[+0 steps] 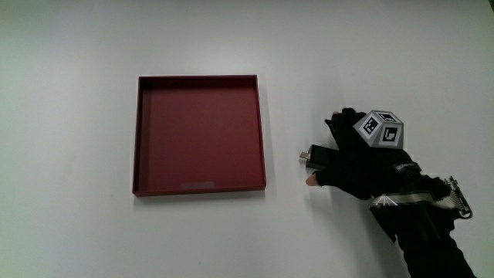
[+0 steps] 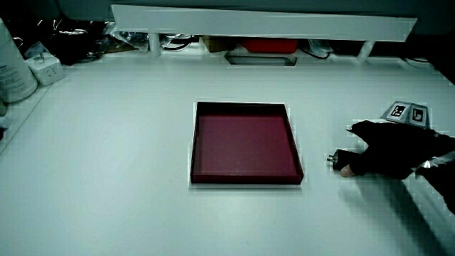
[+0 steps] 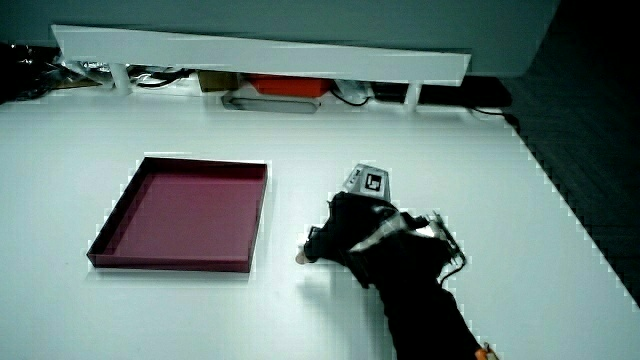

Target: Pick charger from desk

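A small dark charger (image 1: 313, 155) with metal prongs lies on the white desk beside the red tray (image 1: 199, 78), its prongs pointing toward the tray. The gloved hand (image 1: 349, 158) rests over it, fingers curled around its body and the thumb tip on the desk beside it. In a side view only the prong end of the charger (image 2: 330, 158) sticks out from the hand (image 2: 384, 153). In a side view the hand (image 3: 350, 236) covers the charger entirely. The patterned cube (image 1: 381, 128) sits on the back of the hand.
The shallow red tray (image 2: 242, 106) (image 3: 205, 161) holds nothing. A low white partition (image 2: 263, 21) runs along the desk's edge farthest from the person, with cables and a red item under it. A white container (image 2: 14, 71) and a white plug block (image 2: 46, 69) stand at a corner.
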Tool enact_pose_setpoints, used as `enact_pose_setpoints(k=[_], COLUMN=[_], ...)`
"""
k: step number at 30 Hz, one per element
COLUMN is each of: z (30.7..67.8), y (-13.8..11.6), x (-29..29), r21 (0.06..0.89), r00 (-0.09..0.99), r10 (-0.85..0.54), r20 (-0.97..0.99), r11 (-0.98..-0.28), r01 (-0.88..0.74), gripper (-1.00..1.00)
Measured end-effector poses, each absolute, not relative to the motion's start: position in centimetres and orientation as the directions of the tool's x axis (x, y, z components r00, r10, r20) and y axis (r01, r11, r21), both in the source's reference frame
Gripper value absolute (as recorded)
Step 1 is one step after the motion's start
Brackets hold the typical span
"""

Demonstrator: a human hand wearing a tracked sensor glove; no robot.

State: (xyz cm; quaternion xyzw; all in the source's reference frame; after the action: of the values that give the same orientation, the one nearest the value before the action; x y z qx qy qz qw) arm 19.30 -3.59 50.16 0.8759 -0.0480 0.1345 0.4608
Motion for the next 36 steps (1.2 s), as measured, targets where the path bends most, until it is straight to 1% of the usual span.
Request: enact_pose_setpoints(k=[1,2,3,6,7,12,14,18,19,24,30,32,34,36], z=[50.1,50.4,51.0,51.1,51.4,51.8,51.3,51.3,51.2,50.8,50.8,50.7,50.6,51.1], y=[-3.6,-3.6,-3.5,-3.5,-3.5,-3.3,-3.3,-3.1,-3.1,-3.0,-2.9,-2.9,-2.8,-2.8], x=[19.2,19.3,19.5,19.4,19.5,19.4,19.1,18.9,18.8,18.5,18.1,17.9,17.8,18.0], r21=[0.795,0.798,0.81,0.806,0.814,0.808,0.795,0.767,0.746,0.692,0.694,0.703,0.684,0.688], r00=[0.951,0.955,0.959,0.958,0.955,0.96,0.953,0.957,0.958,0.965,0.965,0.964,0.965,0.965], r10=[0.043,0.049,0.059,0.056,0.061,0.051,0.043,0.023,0.011,-0.014,-0.024,-0.029,-0.036,-0.036], r20=[0.307,0.291,0.278,0.28,0.291,0.275,0.299,0.29,0.288,0.263,0.26,0.265,0.259,0.259], r11=[-0.561,-0.564,-0.551,-0.556,-0.539,-0.554,-0.563,-0.603,-0.629,-0.694,-0.69,-0.679,-0.699,-0.694], r01=[-0.231,-0.214,-0.201,-0.203,-0.214,-0.202,-0.224,-0.218,-0.217,-0.199,-0.204,-0.214,-0.21,-0.211], gripper=[0.0,0.0,0.0,0.0,0.0,0.0,0.07,0.21,0.25,0.43,0.64,0.71,0.79,0.86])
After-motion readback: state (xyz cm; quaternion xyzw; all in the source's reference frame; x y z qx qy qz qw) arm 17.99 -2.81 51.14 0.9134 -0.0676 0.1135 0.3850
